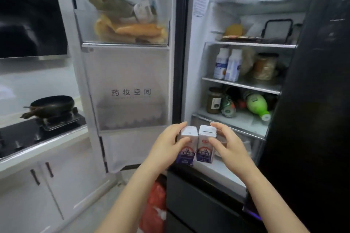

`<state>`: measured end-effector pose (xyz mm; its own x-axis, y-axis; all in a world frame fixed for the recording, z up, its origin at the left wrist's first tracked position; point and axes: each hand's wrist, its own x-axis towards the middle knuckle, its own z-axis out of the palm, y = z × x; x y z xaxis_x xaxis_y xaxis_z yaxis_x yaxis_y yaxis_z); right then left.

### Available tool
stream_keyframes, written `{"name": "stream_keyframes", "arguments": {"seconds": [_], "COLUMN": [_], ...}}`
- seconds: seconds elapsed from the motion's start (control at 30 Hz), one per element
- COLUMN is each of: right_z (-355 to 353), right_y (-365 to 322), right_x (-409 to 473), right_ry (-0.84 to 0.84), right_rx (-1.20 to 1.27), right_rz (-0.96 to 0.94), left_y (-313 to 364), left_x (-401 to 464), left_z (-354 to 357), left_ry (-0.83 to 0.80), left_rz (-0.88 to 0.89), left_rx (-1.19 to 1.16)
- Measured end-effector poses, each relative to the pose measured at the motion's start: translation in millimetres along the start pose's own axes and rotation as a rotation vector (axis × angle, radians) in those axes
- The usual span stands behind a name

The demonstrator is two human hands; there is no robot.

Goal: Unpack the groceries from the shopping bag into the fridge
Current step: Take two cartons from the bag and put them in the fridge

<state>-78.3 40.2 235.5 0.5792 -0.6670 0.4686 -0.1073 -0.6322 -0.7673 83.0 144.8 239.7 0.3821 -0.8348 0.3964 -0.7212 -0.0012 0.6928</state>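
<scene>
Left hand (pixel 166 143) grips the left milk carton (pixel 186 145): thumb across the near face, fingers (pixel 180 126) curled over the far top edge. Right hand (pixel 230 143) holds the right milk carton (pixel 206 144) the same way, mirrored. Both cartons upright, side by side, touching or nearly so. They sit between the two sets of fingers, in front of the open fridge (pixel 244 85), level with its lowest visible ledge. Cannot tell whether their bases rest on that ledge or hang just above it.

Step in hand, as judged: carry both cartons in and stand them on a shelf. To do it well, keep them upright and pressed together so they travel as one block; set bases flat before loosening the fingers.

Room for moving: just beyond the fingers, the bottom shelf (pixel 244 121) has bare space at its front left. Further back stand a dark jar (pixel 214 100) and a green bottle (pixel 258 105) lying on its side; avoid nudging the bottle, it could roll. Shelf above the fingers carries two white bottles (pixel 228 65) and looks tighter. Left of the left fingers, the open fridge door (pixel 130 89) and its bins leave a fair gap. Right of the right fingers, the dark door (pixel 312 100) stands close; right elbow has less play. Red shopping bag (pixel 155 206) lies on the floor below the left forearm.
</scene>
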Motion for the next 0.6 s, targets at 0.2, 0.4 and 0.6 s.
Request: {"name": "stream_keyframes", "arguments": {"seconds": [0.2, 0.4, 0.6], "right_z": [-17.2, -23.0, -33.0], "right_y": [12.9, 18.1, 20.8], "right_x": [25.5, 69.6, 113.8], "right_ry": [0.135, 0.285, 0.378], "right_rx": [-0.105, -0.184, -0.221], "right_rz": [0.035, 0.031, 0.041], "left_y": [10.7, 8.5, 7.7], "left_x": [52.0, 113.7, 176.5], "left_z": [20.9, 27.8, 28.5], "left_ry": [-0.066, -0.109, -0.162], "left_rz": [0.056, 0.138, 0.189], "left_rx": [-0.057, -0.126, -0.255]}}
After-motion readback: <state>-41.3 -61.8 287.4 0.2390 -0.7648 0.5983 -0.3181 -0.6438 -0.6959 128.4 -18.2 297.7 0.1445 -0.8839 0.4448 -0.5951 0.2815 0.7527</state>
